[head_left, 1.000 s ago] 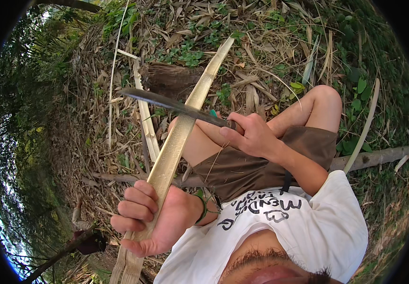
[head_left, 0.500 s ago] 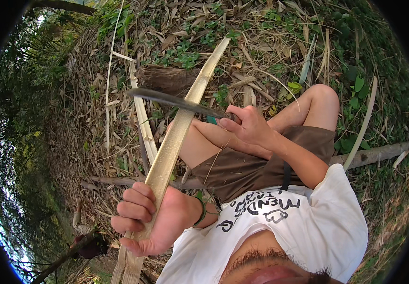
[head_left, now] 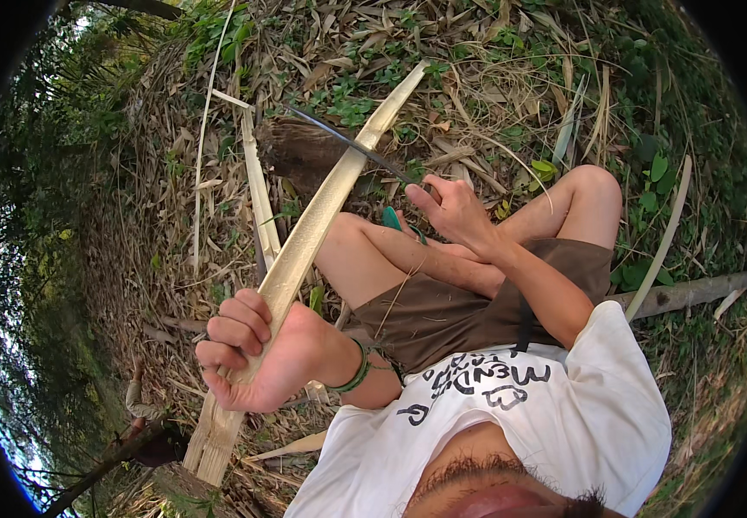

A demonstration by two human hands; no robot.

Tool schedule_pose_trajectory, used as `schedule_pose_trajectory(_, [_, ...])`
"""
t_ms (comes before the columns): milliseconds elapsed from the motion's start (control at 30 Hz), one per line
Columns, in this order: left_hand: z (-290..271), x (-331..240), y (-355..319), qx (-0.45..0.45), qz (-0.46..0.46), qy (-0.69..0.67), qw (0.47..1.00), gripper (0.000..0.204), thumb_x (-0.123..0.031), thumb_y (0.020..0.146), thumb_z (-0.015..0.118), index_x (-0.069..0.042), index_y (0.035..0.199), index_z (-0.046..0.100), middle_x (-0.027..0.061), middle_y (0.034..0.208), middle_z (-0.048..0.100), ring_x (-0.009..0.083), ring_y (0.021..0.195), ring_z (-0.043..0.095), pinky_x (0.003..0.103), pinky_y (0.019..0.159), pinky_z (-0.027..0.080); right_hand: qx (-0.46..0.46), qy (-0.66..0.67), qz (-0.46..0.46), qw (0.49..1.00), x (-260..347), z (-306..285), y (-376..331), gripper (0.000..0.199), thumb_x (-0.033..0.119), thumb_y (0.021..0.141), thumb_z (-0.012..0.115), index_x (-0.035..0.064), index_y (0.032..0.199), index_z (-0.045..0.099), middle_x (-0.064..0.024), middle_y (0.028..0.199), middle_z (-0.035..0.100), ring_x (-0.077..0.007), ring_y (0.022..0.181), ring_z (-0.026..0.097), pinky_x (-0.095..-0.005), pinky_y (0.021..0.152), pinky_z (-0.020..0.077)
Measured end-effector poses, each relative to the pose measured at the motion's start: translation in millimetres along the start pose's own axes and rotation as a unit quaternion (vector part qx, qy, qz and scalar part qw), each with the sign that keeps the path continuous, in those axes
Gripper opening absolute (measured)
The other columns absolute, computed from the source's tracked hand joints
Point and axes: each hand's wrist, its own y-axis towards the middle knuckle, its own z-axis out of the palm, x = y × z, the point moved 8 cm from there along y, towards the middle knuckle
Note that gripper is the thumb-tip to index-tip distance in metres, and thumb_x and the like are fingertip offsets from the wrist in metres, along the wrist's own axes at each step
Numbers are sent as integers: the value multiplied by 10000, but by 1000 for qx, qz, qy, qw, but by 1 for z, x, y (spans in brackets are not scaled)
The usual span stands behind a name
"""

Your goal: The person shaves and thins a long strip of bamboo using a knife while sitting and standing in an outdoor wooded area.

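Observation:
My left hand [head_left: 257, 350] is closed around the lower part of a long, pale split-bamboo strip [head_left: 317, 211]. The strip slants from the near left, past my knee, up to a narrow tip at the far end. Its inner side is hollowed, and its wider near end sticks out below my fist. In my right hand [head_left: 455, 211] is the handle of a long-bladed machete [head_left: 330, 129], mostly covered by my fingers. The thin, dark blade is seen nearly edge-on and lies across the strip's upper part.
A short log [head_left: 300, 155] lies behind the strip. More bamboo pieces [head_left: 257, 186] rest on the leaf-strewn ground to the left. My bent legs [head_left: 434, 250] are right of the strip. A pole [head_left: 693, 289] lies at the right. A person's sleeve [head_left: 138, 399] shows far left.
The machete has moved up the strip toward its far tip, and its blade has turned more edge-on. My left hand and the strip's near end have shifted slightly left and away from me.

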Motion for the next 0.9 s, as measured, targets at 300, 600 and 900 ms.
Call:
schedule_pose_trajectory(300, [8,4,-2,21,-5,10,1000,354,-337,894,431,-176,644,239,-31,531,213,95,456,178,268,464,173,-45,-40,71,996,-54,-13,14,505,465,925,630,0,732,596,-167,503,537,-322,467,578,-413,482,435])
schedule_pose_trajectory(600, [10,6,0,23,-12,-18,1000,366,-344,892,436,-178,636,235,-26,530,220,95,460,181,265,461,170,24,-14,-101,994,15,3,-9,571,533,938,579,-18,787,586,-157,507,523,-283,452,545,-398,461,386])
schedule_pose_trajectory(900, [0,8,4,-12,-10,-19,1000,353,-329,883,421,-182,629,224,-26,528,208,91,453,164,263,456,156,25,-21,-103,994,12,15,1,527,464,961,576,4,706,552,-147,484,548,-326,456,578,-395,451,427])
